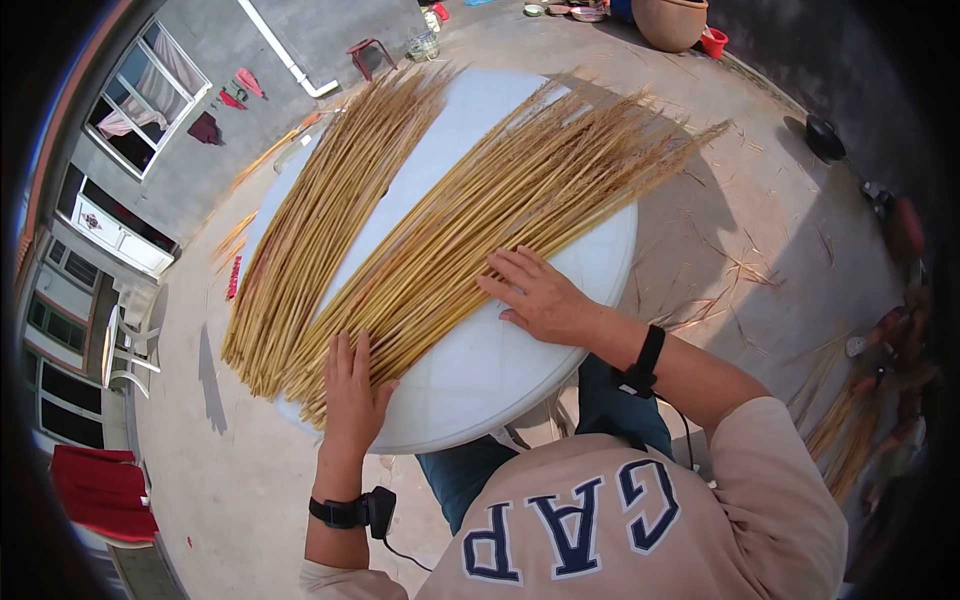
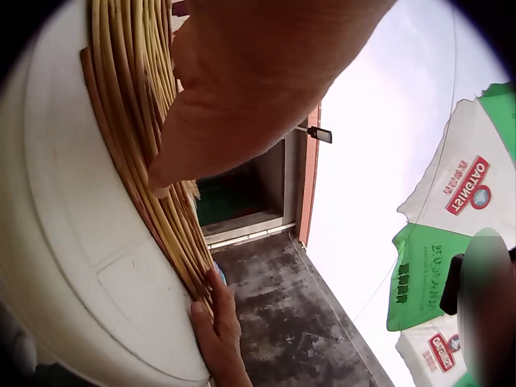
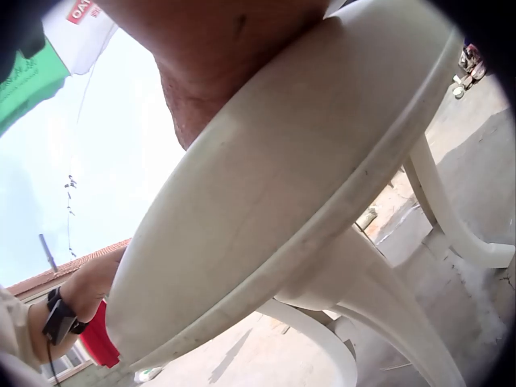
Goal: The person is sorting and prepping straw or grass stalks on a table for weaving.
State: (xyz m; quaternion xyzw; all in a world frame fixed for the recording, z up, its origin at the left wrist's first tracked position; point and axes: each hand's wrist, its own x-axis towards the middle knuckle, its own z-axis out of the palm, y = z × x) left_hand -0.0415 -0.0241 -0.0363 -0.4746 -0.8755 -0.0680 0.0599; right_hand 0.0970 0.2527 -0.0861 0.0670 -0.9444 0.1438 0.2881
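Two spread bundles of long dry stalks with feathery brown tops lie on a white round plastic table (image 1: 450, 400). On the nearer bundle (image 1: 450, 250) rests my left hand (image 1: 355, 395), fingers straight, close to the cut ends. My right hand (image 1: 545, 300) touches the near side of that bundle about halfway along, its fingers extended and a little apart. The farther bundle (image 1: 325, 220) lies to the left with no hand on it. In the left wrist view, the thumb of my left hand (image 2: 242, 97) lies against the stalks (image 2: 137, 105).
A white plastic chair (image 1: 130, 345) stands at the left near the house wall. Loose stalks (image 1: 845, 430) lie on the ground at the right, with scattered bits on the concrete. A clay pot (image 1: 668, 22) and a red bucket (image 1: 713, 42) stand at the back.
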